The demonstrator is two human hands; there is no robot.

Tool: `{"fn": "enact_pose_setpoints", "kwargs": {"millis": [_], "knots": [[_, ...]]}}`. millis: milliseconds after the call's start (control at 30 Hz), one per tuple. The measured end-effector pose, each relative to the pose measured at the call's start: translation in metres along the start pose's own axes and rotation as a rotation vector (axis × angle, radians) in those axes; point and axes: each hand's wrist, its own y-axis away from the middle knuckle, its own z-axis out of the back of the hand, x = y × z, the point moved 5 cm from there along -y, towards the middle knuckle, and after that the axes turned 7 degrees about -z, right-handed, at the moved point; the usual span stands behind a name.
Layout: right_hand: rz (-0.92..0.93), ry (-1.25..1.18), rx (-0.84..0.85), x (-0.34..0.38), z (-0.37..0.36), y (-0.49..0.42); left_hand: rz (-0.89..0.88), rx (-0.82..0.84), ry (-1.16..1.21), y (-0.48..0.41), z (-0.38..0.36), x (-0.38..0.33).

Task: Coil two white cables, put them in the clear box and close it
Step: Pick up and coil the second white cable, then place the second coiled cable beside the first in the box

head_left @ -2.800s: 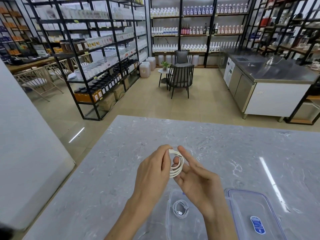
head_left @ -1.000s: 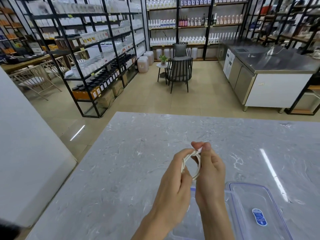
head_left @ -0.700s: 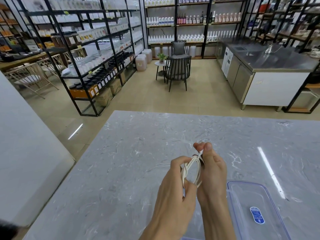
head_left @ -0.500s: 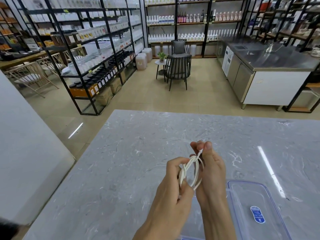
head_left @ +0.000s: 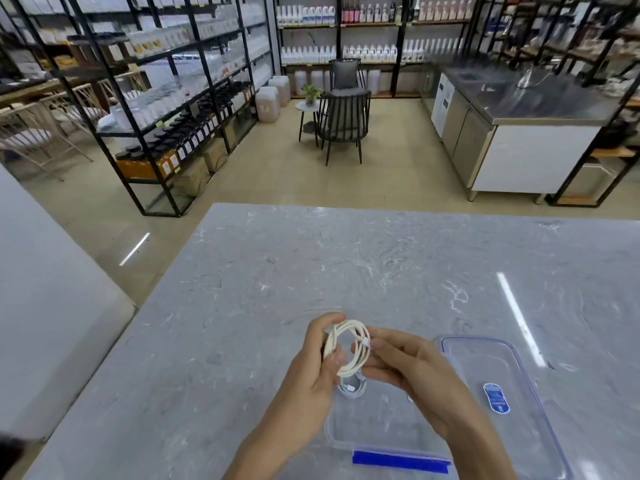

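Both my hands hold a coiled white cable (head_left: 349, 344) just above the far end of the clear box (head_left: 381, 434). My left hand (head_left: 311, 372) grips the coil's left side between thumb and fingers. My right hand (head_left: 408, 368) pinches its right side at the plug end. A second coiled white cable (head_left: 351, 388) lies inside the box, partly hidden under the hands. The clear lid (head_left: 491, 372) with a blue sticker lies flat on the table to the right of the box.
The grey marble table (head_left: 277, 289) stretches ahead and to both sides. A blue clip (head_left: 398, 460) marks the box's near edge. Beyond the table are shelving racks (head_left: 156, 98), a dark chair (head_left: 343, 123) and a steel counter (head_left: 519, 133).
The hands came down toward the box with the coil. The coil has turned to face up as a round loop. The view tilted down, so the box and the cable inside it show again.
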Motion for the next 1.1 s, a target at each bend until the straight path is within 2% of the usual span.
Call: {"fn": "enact_pose_setpoints", "kwargs": {"millis": [133, 267, 367, 433, 533, 700, 933, 1033, 1100], "knots": [[-0.027, 0.002, -0.083, -0.029, 0.012, -0.001, 0.185, -0.057, 0.107, 0.006, -0.009, 0.039], [-0.1, -0.045, -0.22, -0.075, 0.029, -0.004, 0.347, -0.01, 0.102, 0.014, -0.031, 0.08], [-0.15, -0.091, -0.349, -0.102, 0.057, -0.009, 0.326, -0.045, -0.069, 0.016, -0.038, 0.102], [-0.189, -0.093, -0.45, -0.117, 0.083, -0.016, 0.289, -0.103, -0.272, 0.014, -0.039, 0.115], [-0.243, -0.041, -0.517, -0.132, 0.11, -0.032, 0.315, -0.062, -0.527, 0.008, -0.041, 0.131], [-0.321, 0.085, -0.545, -0.152, 0.124, -0.06, 0.447, 0.032, -0.326, -0.002, -0.053, 0.155], [-0.397, 0.161, -0.613, -0.171, 0.126, -0.071, 0.453, 0.02, -0.315, -0.002, -0.051, 0.169], [-0.371, 0.35, -0.703, -0.169, 0.131, -0.068, 0.445, 0.008, -0.315, -0.001, -0.052, 0.17], [-0.347, 0.383, -0.715, -0.167, 0.131, -0.066, 0.441, 0.002, -0.316, -0.001, -0.052, 0.171]]}}
